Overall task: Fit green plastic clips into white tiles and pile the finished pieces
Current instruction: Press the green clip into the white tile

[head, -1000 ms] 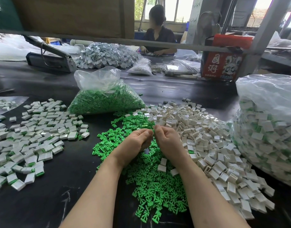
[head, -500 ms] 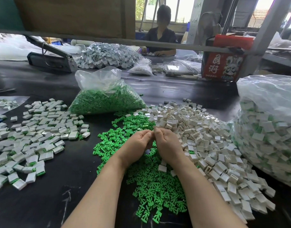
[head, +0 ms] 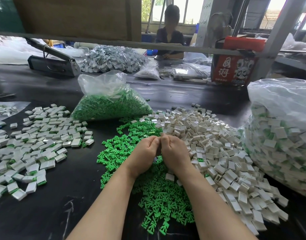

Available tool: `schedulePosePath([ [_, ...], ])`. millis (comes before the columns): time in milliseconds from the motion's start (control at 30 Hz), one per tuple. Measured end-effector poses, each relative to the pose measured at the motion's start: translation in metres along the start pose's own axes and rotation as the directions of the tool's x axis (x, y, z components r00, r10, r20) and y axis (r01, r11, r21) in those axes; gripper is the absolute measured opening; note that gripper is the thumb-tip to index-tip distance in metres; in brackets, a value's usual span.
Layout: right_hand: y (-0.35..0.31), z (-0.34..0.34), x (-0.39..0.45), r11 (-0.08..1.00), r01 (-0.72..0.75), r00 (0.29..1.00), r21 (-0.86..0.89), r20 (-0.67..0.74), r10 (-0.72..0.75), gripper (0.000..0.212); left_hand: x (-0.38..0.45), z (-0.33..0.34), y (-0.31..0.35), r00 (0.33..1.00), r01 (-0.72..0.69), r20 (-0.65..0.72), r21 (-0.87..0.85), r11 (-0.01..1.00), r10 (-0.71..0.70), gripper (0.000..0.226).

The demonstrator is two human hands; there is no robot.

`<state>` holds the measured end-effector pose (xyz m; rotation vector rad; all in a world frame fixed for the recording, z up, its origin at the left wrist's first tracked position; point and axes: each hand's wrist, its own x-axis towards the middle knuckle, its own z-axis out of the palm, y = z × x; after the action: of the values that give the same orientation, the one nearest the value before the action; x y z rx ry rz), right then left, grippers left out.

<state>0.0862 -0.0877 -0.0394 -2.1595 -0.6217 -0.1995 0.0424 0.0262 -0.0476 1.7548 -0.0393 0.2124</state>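
Observation:
My left hand (head: 145,153) and my right hand (head: 174,153) meet with curled fingers and thumbs touching, low over the loose green clips (head: 157,196). Together they pinch a small piece that is almost wholly hidden inside the fingers; only a greyish sliver shows between the palms. A heap of empty white tiles (head: 209,144) lies just right of my hands. Finished tiles with green edges (head: 36,135) are spread out on the black table (head: 70,196) to the left.
An open clear bag of green clips (head: 110,104) stands behind the piles. A big clear bag of finished pieces (head: 278,135) fills the right side. Farther back are a sealing tool (head: 51,64), a red box (head: 233,70), a low metal bar (head: 114,43) and a seated person (head: 169,37).
My hands have closed the small gap between them and now press together at the thumbs. They stayed over the same spot on the green clips.

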Motion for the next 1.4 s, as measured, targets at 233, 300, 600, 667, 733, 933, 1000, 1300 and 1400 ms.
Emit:
schedulePosePath([
  [233, 0.0, 0.0, 0.0, 1.0, 0.008, 1.0, -0.014, 0.001, -0.008, 0.043, 0.0, 0.001, 0.002, 1.0, -0.01, -0.013, 0.044, 0.999, 0.011, 0.032],
  [300, -0.001, 0.0, 0.0, 1.0, 0.011, 1.0, -0.015, 0.009, -0.011, 0.042, 0.0, 0.001, 0.004, 1.0, -0.003, -0.016, 0.038, 0.999, 0.004, 0.032],
  [600, -0.003, -0.014, 0.0, 0.972, -0.065, 0.991, 0.227, 0.132, 0.035, 0.052, -0.004, -0.004, 0.009, 0.996, 0.072, 0.057, -0.083, 0.994, -0.067, 0.027],
  [667, -0.002, -0.016, 0.0, 0.953, -0.1, 0.983, 0.286, 0.175, 0.05, 0.047, -0.004, -0.005, 0.008, 0.996, 0.077, 0.056, -0.098, 0.992, -0.072, 0.024],
  [733, -0.002, -0.017, 0.0, 0.948, -0.115, 0.981, 0.298, 0.181, 0.062, 0.047, -0.004, -0.005, 0.007, 0.996, 0.082, 0.047, -0.113, 0.99, -0.077, 0.025],
  [933, -0.006, -0.007, -0.001, 0.98, -0.053, 0.998, 0.191, 0.032, 0.048, 0.05, -0.003, -0.002, 0.006, 0.998, 0.065, -0.008, -0.113, 0.991, -0.066, 0.028],
  [1000, -0.007, -0.004, -0.001, 0.982, -0.045, 0.999, 0.186, -0.002, 0.046, 0.051, -0.003, -0.002, 0.008, 0.998, 0.066, -0.015, -0.139, 0.988, -0.068, 0.026],
  [1300, -0.004, -0.018, -0.002, 0.91, -0.144, 0.979, 0.388, 0.192, 0.073, 0.039, -0.006, -0.008, 0.01, 0.995, 0.077, 0.073, -0.111, 0.991, -0.069, 0.027],
  [1400, -0.003, -0.02, -0.001, 0.892, -0.16, 0.972, 0.422, 0.223, 0.069, 0.041, -0.006, -0.01, 0.009, 0.993, 0.08, 0.102, -0.143, 0.986, -0.066, 0.031],
])
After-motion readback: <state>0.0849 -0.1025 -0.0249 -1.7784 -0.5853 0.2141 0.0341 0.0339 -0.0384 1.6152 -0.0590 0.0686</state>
